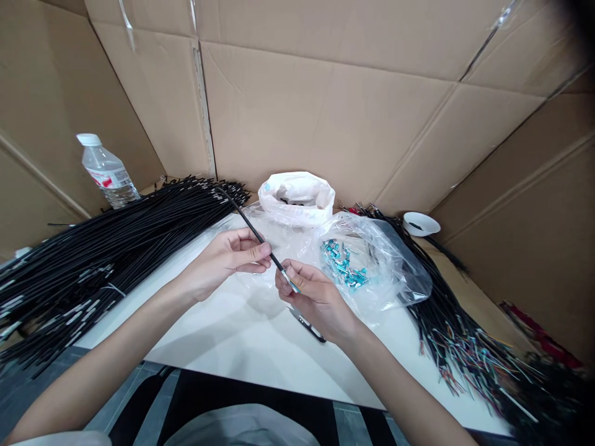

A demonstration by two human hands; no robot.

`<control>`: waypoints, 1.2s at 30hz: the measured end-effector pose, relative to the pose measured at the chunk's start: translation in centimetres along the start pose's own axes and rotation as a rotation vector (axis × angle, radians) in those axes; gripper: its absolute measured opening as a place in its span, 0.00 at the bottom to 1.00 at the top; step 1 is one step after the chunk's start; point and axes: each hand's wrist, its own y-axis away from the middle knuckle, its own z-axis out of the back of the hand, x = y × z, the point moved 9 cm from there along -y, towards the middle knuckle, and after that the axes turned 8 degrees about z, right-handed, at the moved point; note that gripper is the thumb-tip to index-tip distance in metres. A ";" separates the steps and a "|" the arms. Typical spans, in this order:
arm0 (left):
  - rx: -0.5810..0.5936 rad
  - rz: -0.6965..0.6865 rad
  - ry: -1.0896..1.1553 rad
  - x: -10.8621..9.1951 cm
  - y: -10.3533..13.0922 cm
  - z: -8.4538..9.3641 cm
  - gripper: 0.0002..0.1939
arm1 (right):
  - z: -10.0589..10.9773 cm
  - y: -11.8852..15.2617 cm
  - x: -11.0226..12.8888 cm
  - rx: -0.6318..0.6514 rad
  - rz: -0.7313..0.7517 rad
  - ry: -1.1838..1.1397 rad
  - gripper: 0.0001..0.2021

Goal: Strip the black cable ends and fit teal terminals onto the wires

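Note:
A black cable [251, 228] slants across the middle of the view, gripped by both hands above the white table. My left hand [242, 251] pinches it between thumb and fingers partway along. Lower right, my right hand [309, 291] is closed on its near end, where a silvery section and a bit of blue show. The fingers partly hide that end. Just under my right hand lies a tool with a black handle and a metal blade [307, 323], partly covered by the hand. To the right, an open clear plastic bag [395, 266] holds several small teal and metal pieces [344, 263].
Many black cables [139, 229] are heaped at the left, beside a water bottle [109, 170]. More cables with bare coloured wires [469, 347] lie at the right. A white bag [297, 214] and a white bowl [430, 224] stand near the cardboard walls [325, 105].

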 end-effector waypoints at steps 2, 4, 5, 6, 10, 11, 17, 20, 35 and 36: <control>-0.008 0.002 0.013 -0.1 0.2 0.1 0.18 | 0.2 0.0 0.6 -0.003 0.047 0.126 0.18; -0.009 -0.007 0.048 -0.2 0.4 0.1 0.16 | 0.1 0.0 0.8 0.017 0.060 0.167 0.18; -0.002 -0.016 0.069 -0.2 0.5 0.0 0.15 | -0.1 0.0 0.7 0.028 0.053 0.145 0.18; 0.007 -0.029 0.091 -0.3 0.6 -0.1 0.15 | -0.3 0.1 0.6 0.038 0.040 0.105 0.17; 0.036 -0.073 0.179 -0.3 0.9 -0.5 0.13 | -1.5 0.2 0.1 0.057 -0.023 -0.112 0.17; 0.040 -0.082 0.202 -0.3 0.9 -0.5 0.13 | -1.9 0.2 0.0 0.064 -0.044 -0.167 0.17; 0.109 -0.138 0.300 -0.3 0.7 -0.9 0.12 | -4.8 0.6 -1.0 0.125 -0.174 -0.454 0.21; 0.110 -0.152 0.311 -0.3 0.7 -0.7 0.13 | -4.6 0.3 -1.0 0.114 -0.096 -0.369 0.20; 0.060 -0.091 0.146 -0.2 1.1 0.7 0.15 | -2.1 0.5 0.5 0.123 0.040 0.139 0.10; 0.067 -0.094 0.143 -0.2 1.1 0.7 0.15 | -1.9 0.5 0.7 0.127 0.043 0.167 0.09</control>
